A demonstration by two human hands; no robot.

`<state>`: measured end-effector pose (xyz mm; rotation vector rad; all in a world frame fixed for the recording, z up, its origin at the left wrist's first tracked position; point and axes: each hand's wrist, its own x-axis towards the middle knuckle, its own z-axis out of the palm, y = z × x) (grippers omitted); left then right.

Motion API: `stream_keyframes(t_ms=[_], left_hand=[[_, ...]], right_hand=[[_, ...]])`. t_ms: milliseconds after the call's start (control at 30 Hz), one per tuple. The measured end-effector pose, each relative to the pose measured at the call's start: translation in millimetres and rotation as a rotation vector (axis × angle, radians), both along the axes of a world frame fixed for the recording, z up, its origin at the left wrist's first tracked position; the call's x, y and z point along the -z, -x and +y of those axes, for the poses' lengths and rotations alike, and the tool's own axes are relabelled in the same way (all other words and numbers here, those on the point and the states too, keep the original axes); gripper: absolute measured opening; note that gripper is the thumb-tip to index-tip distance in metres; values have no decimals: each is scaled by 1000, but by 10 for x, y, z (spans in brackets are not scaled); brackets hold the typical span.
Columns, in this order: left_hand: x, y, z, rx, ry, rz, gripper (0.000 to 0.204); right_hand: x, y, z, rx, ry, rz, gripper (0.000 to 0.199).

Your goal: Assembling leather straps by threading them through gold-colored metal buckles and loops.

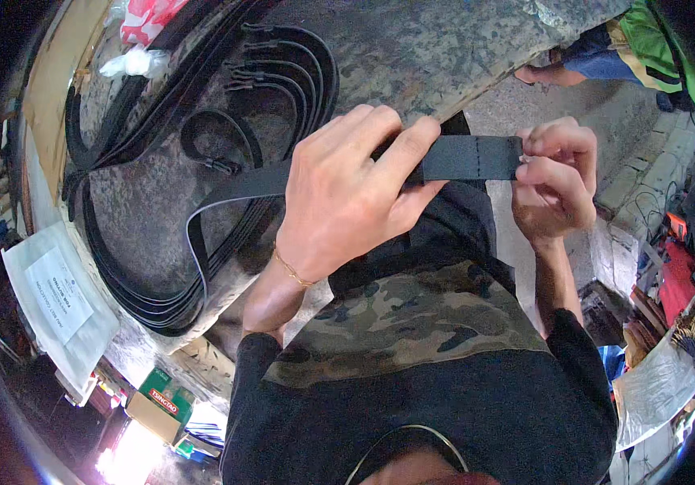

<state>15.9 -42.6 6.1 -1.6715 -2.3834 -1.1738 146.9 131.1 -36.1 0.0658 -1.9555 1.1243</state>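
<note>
A black belt strap point(450, 158) stretches level between my hands, with a line of stitching across it near its right end. My left hand point(355, 174) is closed around the strap, fingers over the top and thumb along the lower edge. At the strap's right end my right hand point(556, 174) is closed in a pinch; a tiny pale bit shows at its fingertips, too small to make out. From my left hand the strap runs left and curves down onto the table. Several black belts point(299, 73) with metal ends lie looped there, and one smaller loop point(222, 137) sits apart.
The mottled grey table point(412, 48) fills the upper left. A white bag with a paper label point(61, 299) and a green box point(166, 396) are at the lower left. Another person's arm point(545, 74) shows at the upper right. Piled goods point(675, 283) stand at the right.
</note>
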Motion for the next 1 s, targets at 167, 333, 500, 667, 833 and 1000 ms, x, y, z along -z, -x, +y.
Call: stream_keyframes(t_ms=[167, 333, 500, 667, 833, 1000], left_hand=[[55, 38, 15, 23, 42, -74, 43], [79, 140, -40, 37, 31, -306, 42], [138, 163, -21, 60, 85, -319, 40], [120, 164, 26, 77, 119, -350, 36], [132, 170, 63, 85, 119, -352, 34], [126, 164, 89, 87, 134, -331, 32]], right_hand=[[-79, 31, 27, -29, -109, -172, 24], [-174, 94, 145, -157, 35, -301, 31], [-84, 55, 94, -214, 414, -369, 30], [-6, 67, 121, -269, 688, -333, 32], [79, 53, 177, -314, 603, -323, 30], [70, 66, 84, -297, 713, -316, 35]])
